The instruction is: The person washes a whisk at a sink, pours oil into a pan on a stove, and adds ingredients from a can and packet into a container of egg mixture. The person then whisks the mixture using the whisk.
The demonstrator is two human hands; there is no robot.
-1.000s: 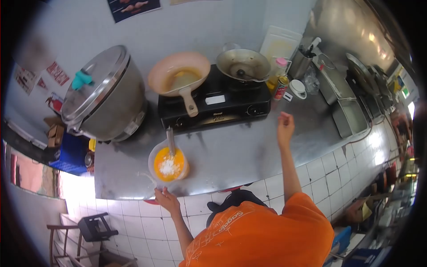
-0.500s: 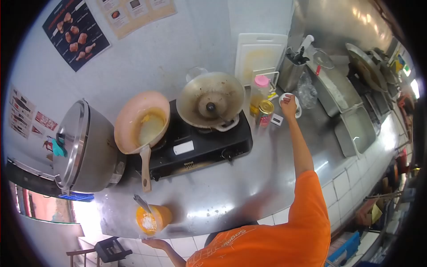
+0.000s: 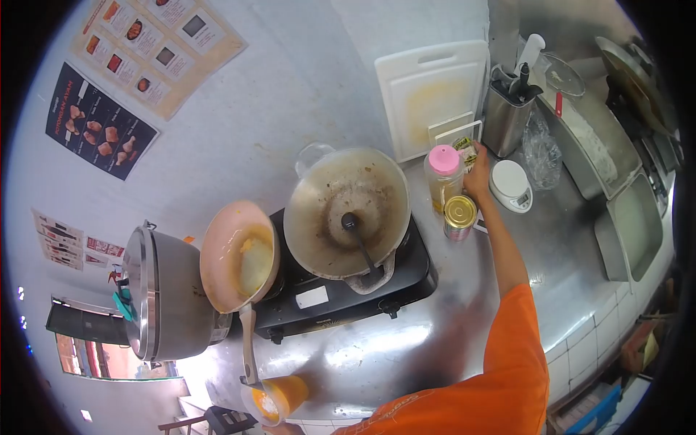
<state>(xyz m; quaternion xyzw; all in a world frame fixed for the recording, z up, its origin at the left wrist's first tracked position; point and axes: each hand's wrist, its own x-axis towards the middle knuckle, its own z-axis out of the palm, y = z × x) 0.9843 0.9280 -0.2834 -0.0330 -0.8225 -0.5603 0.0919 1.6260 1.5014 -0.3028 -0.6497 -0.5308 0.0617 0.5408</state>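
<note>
My right hand (image 3: 477,174) reaches across the counter, its fingers closed on a small green-and-yellow packet (image 3: 465,151) behind a pink-lidded jar (image 3: 444,174). Just right of that hand is a white kitchen scale (image 3: 511,183) with a round top. A tin with a gold lid (image 3: 460,213) stands in front of the jar. At the bottom edge, my left hand (image 3: 283,429) shows only in part, close beside an orange cup (image 3: 290,393). White powder and a metal utensil's handle (image 3: 252,381) are in the cup. My left fingers are mostly hidden.
A black stove (image 3: 341,301) carries a wok (image 3: 346,217) with a ladle and a pink pan (image 3: 239,254). At left stands a large metal pot (image 3: 174,290). Cutting boards (image 3: 431,94), a knife holder (image 3: 507,119) and metal trays (image 3: 631,228) line the back and right.
My right hand has left the scale's top and moved left to the packet. The view has shifted; my left hand stays near the orange cup, now lower in the frame.
</note>
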